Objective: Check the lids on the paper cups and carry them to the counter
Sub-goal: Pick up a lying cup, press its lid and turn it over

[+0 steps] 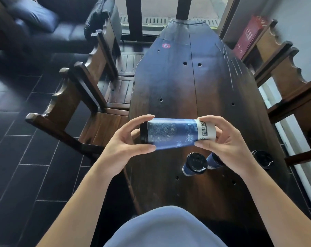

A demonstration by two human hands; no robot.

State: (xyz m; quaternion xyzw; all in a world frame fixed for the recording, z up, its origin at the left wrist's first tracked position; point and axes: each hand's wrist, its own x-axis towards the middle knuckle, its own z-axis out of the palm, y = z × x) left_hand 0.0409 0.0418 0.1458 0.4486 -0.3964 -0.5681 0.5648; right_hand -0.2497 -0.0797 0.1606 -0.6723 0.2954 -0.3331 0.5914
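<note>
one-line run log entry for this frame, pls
phase: lid check | left hand: grips lid end | right hand: grips base | held cup: sideways above table | lidded cups on table: three

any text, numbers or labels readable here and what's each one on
"6": white numeral on a round red sticker on the dark wooden table.
White band of the blue paper cup held sideways in both hands: dark printed characters, too blurred to read.
Red box at the wall, upper right: pale printed characters, too small and blurred to read.
Black lids of the cups standing on the table: no legible text.
</note>
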